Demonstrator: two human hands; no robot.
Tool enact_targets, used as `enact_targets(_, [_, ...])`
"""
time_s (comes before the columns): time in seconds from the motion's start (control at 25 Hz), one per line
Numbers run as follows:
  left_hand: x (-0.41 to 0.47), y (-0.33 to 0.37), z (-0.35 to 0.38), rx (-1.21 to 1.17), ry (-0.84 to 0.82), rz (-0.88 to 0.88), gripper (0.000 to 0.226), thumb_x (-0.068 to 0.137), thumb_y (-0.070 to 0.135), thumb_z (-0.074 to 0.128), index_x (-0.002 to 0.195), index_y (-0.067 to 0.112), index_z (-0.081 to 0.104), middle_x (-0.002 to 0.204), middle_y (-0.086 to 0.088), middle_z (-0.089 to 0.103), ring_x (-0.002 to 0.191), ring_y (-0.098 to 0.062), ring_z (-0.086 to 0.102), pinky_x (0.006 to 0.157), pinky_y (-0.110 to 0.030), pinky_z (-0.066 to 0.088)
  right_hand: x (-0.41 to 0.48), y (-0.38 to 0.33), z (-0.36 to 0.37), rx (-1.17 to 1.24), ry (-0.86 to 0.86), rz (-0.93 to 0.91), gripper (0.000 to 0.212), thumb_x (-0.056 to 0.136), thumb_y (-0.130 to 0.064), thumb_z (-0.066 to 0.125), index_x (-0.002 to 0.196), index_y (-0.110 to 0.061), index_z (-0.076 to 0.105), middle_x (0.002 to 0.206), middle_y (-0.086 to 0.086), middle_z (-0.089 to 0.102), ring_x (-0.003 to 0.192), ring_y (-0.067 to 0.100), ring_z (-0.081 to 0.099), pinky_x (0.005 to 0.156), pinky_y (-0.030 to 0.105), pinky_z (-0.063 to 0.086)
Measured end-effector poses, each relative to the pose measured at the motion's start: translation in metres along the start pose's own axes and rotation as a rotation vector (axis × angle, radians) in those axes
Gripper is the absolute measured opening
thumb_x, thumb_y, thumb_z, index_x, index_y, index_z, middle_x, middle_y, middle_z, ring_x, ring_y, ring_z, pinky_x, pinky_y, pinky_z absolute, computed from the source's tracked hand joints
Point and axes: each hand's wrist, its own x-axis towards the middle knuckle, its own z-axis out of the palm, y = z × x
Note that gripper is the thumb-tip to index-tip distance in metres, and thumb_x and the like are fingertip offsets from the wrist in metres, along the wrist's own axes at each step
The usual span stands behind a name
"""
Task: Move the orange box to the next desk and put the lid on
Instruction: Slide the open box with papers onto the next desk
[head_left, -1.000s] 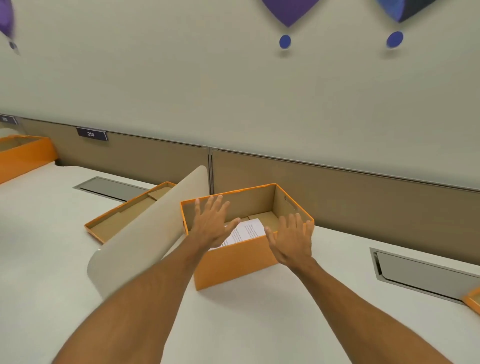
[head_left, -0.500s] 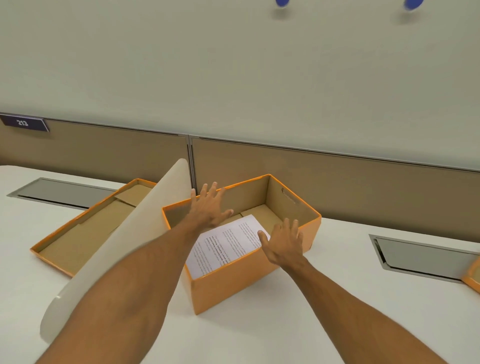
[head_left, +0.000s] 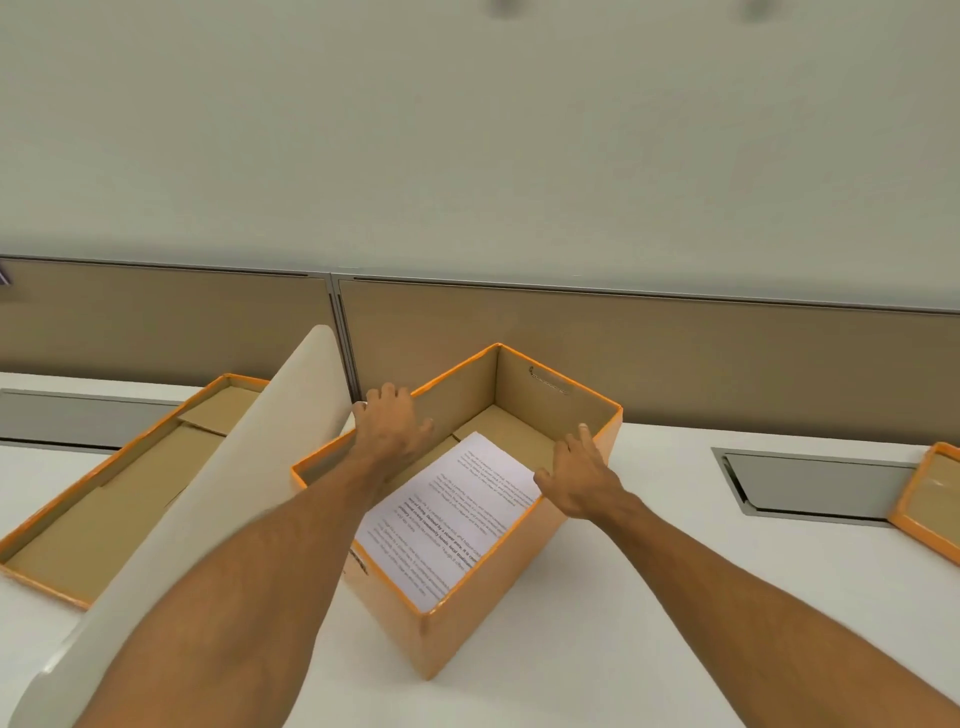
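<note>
The orange box (head_left: 485, 613) stands open on the white desk (head_left: 701, 613), set at an angle, with a printed sheet of paper (head_left: 452, 519) lying inside. Its orange lid (head_left: 104, 519) lies upside down on the neighbouring desk to the left, beyond a cream divider panel (head_left: 208, 493). My left hand (head_left: 392, 421) is at the box's far-left rim, fingers spread, thumb over the inside. My right hand (head_left: 582, 475) is at the right rim, thumb inside and fingers along the edge. Neither hand visibly clamps the cardboard.
A brown partition (head_left: 675, 353) runs behind both desks. A grey cable hatch (head_left: 810, 483) is set into the desk right of the box, another (head_left: 62, 418) behind the lid. Part of another orange lid (head_left: 930, 504) shows at the right edge.
The view has closed in and tilted down onto the box. Both hands have moved forward from above the near side to the left and right rims.
</note>
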Motion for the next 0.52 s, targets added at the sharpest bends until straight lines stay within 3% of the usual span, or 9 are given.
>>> enact_targets(0.12, [-0.006,0.006,-0.004,0.014,0.019,-0.039,0.038,0.09,0.04,0.049,0.11,0.01,0.061,0.112,-0.01,0.063,0.105,-0.029,0.058,0.09,-0.043,0.037,-0.01,0.014,-0.003,-0.067,-0.002,0.016,0.042,0.097,-0.025,0.039,0.13,-0.001,0.049,0.146,0.014,0.04,0.151,0.03,0.006,0.119,0.043,0.023])
enact_targets(0.2, [-0.013,0.013,-0.003,0.059,-0.053,-0.022,0.031,0.09,0.033,0.048,0.105,0.011,0.066,0.107,-0.008,0.063,0.1,-0.027,0.059,0.086,-0.04,0.037,-0.021,0.023,0.001,-0.043,0.133,0.118,0.041,0.094,-0.02,0.044,0.133,-0.006,0.046,0.151,0.013,0.032,0.148,0.032,0.015,0.116,0.045,0.027])
enact_targets(0.28, [-0.016,0.01,0.001,0.03,-0.145,-0.034,0.03,0.092,0.025,0.048,0.115,0.012,0.062,0.117,-0.011,0.057,0.11,-0.029,0.053,0.089,-0.042,0.04,-0.025,0.015,0.004,0.215,0.234,0.328,0.056,0.091,-0.019,0.051,0.143,-0.012,0.03,0.155,0.013,0.02,0.142,0.037,0.022,0.108,0.05,0.037])
enact_targets(0.4, [-0.02,0.004,0.006,-0.132,-0.284,-0.073,0.029,0.095,0.014,0.04,0.122,0.006,0.049,0.113,-0.017,0.054,0.104,-0.034,0.054,0.08,-0.041,0.044,-0.024,-0.003,0.001,0.756,0.102,0.633,0.08,0.089,-0.021,0.056,0.15,-0.016,0.004,0.15,0.018,0.027,0.132,0.045,0.037,0.098,0.057,0.043])
enact_targets(0.52, [-0.024,0.009,0.0,-0.201,-0.343,-0.076,0.028,0.096,0.004,0.032,0.119,0.002,0.048,0.114,-0.022,0.056,0.096,-0.034,0.054,0.076,-0.039,0.044,-0.029,-0.005,0.003,0.906,-0.021,0.729,0.071,0.09,-0.012,0.056,0.145,-0.009,0.011,0.136,0.018,0.045,0.12,0.041,0.051,0.089,0.063,0.048])
